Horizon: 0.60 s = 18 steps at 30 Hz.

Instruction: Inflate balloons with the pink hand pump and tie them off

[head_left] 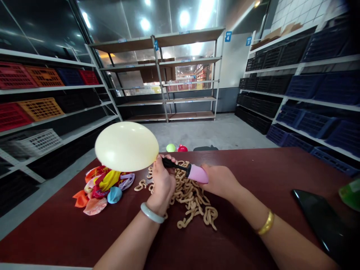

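Note:
A pale yellow inflated balloon [126, 146] sits on the black nozzle of a pink hand pump [197, 174]. My left hand [164, 178] is closed around the balloon's neck and the nozzle end. My right hand [218, 180] grips the pump's pink body, its fingers partly hidden behind it. The pump's black rod shows between the two hands. Below them, a pile of tan, curled, rope-like pieces [192, 198] is spread on the dark red table [247, 232]. Left of my left hand lies a heap of uninflated balloons [105, 185] in several colours.
A black phone or tablet [317, 217] lies at the table's right, beside a green object [350, 195] partly out of view. Beyond the far edge are a green balloon [170, 147] and a red one [182, 148]. Shelves with plastic crates [41, 108] line both sides; a metal rack [163, 82] stands behind.

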Tool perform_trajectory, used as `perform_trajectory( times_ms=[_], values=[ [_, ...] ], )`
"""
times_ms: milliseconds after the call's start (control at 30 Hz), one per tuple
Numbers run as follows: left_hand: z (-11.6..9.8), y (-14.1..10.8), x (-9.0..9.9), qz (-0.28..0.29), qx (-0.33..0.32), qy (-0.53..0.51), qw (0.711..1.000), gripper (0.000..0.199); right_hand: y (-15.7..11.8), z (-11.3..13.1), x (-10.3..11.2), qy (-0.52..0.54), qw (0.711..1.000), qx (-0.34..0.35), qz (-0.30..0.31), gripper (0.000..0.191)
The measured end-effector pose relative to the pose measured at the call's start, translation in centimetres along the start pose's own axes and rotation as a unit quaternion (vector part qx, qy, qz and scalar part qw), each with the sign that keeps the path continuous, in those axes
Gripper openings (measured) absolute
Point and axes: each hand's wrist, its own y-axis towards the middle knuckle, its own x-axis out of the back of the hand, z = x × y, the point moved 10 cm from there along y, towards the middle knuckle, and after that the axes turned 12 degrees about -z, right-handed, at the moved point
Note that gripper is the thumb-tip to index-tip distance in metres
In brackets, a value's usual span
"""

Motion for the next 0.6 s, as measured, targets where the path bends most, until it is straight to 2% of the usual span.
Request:
perform_trajectory(
  times_ms=[167, 333, 433, 600],
  values=[
    [2.3, -1.8, -0.4, 0.008, 0.023, 0.019, 1.0, 0.016, -0.1, 0.3, -0.2, 0.022, 1.0, -0.01, 0.002, 0.041],
    [2.2, -1.4, 0.0, -0.009, 0.018, 0.027, 0.999, 0.018, -0.3, 0.5, -0.7, 0.037, 0.999, -0.026, 0.02, 0.042],
    [0.5, -0.2, 0.0, -0.012, -0.009, 0.031, 0.999, 0.019, -0.2, 0.8, -0.9, 0.053, 0.998, -0.03, 0.017, 0.047],
    [-4.6, 3.7, 1.0, -0.032, -0.061, 0.008, 0.998, 0.018, 0.1, 0.2, -0.8, 0.053, 0.998, -0.012, 0.013, 0.047]
  ],
)
